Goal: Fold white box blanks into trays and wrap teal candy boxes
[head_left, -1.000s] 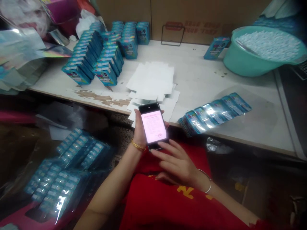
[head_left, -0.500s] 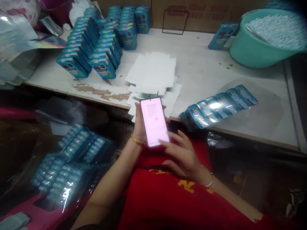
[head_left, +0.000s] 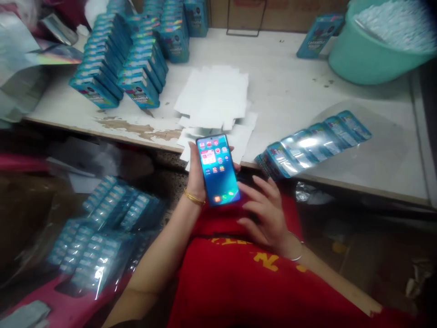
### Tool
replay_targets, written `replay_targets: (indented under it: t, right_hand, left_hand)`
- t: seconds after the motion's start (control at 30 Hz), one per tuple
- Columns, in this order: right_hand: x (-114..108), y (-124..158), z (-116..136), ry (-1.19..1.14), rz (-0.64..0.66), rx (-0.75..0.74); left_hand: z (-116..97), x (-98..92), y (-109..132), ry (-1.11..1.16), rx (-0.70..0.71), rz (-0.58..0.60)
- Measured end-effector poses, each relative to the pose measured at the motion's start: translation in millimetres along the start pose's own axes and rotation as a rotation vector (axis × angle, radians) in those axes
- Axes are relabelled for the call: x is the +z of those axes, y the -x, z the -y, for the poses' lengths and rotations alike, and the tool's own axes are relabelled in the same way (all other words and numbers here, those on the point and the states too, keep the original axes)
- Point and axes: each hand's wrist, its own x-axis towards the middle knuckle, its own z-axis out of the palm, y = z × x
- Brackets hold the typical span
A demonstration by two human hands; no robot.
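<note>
A smartphone (head_left: 220, 180) rests upright in my left hand (head_left: 197, 177), whose fingers wrap round its back and edges. Its lit screen shows a blue home page with several app icons. My right hand (head_left: 268, 212) hovers just right of the phone's lower part, fingers spread and slightly bent, holding nothing. Beyond the phone, a loose pile of white card sheets (head_left: 213, 98) lies at the table's front. To the right, a row of blue boxes in clear wrap (head_left: 312, 143) lies slanted near the edge.
Rows of blue boxes (head_left: 138, 89) stand at the back left. A teal tub (head_left: 365, 59) of small white pieces is at the back right, beside a single blue box (head_left: 317, 38). Wrapped box bundles (head_left: 94, 255) sit low left on a pink stool (head_left: 44, 300).
The phone's screen has gone from a pale pink page to the blue home page. My right hand has drawn back from the screen, to the right. The view has shifted slightly.
</note>
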Motion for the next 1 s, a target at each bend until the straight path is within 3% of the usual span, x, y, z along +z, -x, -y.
replay_targets:
  t: [0.13,0.4,0.67,1.0]
  right_hand:
    - [-2.1,0.0,2.0,-0.016,0.06,-0.071]
    - [-1.9,0.0,1.9,-0.021,0.064,-0.074]
    - [-3.8,0.8,-0.7,-0.027,-0.006,0.045]
    - [-2.7,1.0,0.7,-0.049,0.023,0.02]
  left_hand:
    - [0.2,-0.5,-0.1,0.009,0.0,0.011]
    - [0.6,1.8,-0.2,-0.003,-0.012,-0.028]
    - [-1.0,1.9,-0.9,0.052,-0.006,-0.031]
    - [-0.3,-0.1,-1.9,0.052,-0.002,-0.022]
